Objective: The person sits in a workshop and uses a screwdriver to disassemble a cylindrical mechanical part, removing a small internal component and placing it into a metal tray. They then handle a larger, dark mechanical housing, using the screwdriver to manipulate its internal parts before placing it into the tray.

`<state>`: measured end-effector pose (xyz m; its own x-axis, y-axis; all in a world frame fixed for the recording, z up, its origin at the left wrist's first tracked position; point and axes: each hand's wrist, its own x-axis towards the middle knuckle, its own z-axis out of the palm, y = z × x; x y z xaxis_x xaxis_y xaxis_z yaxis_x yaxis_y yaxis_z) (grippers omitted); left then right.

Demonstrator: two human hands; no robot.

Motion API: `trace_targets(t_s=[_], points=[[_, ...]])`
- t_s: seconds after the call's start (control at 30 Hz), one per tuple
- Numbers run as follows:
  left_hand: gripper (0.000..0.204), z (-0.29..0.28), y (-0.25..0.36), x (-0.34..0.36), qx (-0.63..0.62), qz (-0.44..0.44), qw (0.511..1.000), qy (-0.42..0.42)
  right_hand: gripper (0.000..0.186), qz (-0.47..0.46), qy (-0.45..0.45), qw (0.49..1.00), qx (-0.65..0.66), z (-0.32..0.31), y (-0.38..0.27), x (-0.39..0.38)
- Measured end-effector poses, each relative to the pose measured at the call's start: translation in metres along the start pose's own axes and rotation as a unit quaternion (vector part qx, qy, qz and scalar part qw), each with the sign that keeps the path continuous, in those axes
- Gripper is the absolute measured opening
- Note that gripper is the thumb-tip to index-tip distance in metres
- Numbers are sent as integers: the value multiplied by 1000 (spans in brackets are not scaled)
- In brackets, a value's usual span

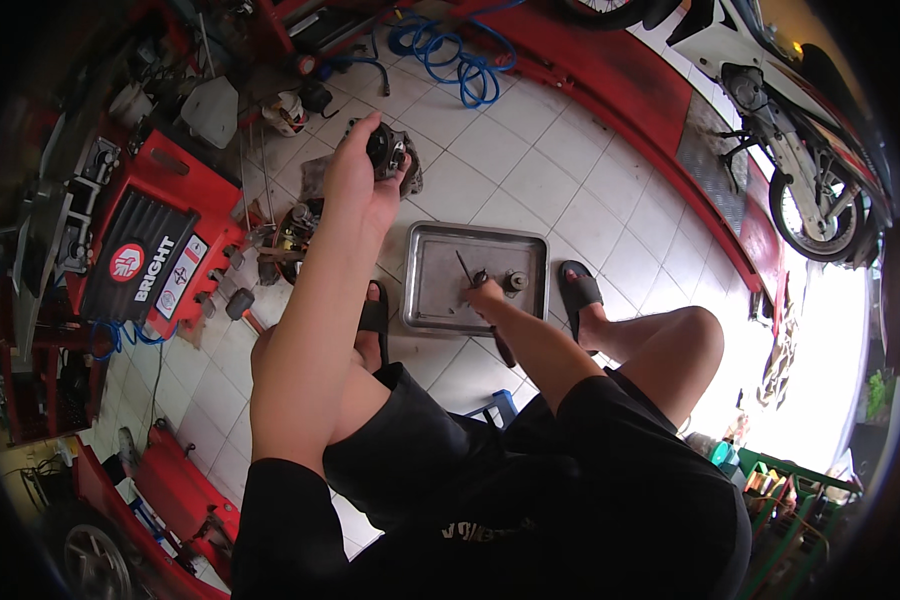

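My left hand is raised, far out over the floor, its fingers closed around a black and metal carburetor-like part. Low over the metal tray, my right hand grips a slender screwdriver-like tool. Its thin shaft points away from me, and a dark handle-like end shows below my forearm. Just beyond the right fingers is a small dark piece; whether they touch it I cannot tell. A round metal part sits in the tray, right of this hand.
A grey rag lies on the tiles beyond my left hand. To the left stands a red and black machine, near metal parts. A blue hose coils ahead. Rightward are a red platform and a motorcycle.
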<state>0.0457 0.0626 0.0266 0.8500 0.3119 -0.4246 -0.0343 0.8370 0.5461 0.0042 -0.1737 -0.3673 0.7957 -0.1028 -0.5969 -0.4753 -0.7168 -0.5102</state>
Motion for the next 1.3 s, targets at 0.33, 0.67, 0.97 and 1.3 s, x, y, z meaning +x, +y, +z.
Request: trace_targets(t_s=[0.33,0.67,0.97,1.3], points=[[27,-26,37,-12,-104,-5,994,14,34,145,-349,897,232,-123,-76,-17],[23,-25,38,-24,-146,-11,988,-41,59,-303,-294,885,195,-339,-207,-127],[20,-17,29,-24,-135,-2,990,-38,44,-304,-347,885,60,-258,-182,-176],[19,-28,24,-19,-113,20,992,-59,50,-70,-592,778,198,-180,-114,-159]])
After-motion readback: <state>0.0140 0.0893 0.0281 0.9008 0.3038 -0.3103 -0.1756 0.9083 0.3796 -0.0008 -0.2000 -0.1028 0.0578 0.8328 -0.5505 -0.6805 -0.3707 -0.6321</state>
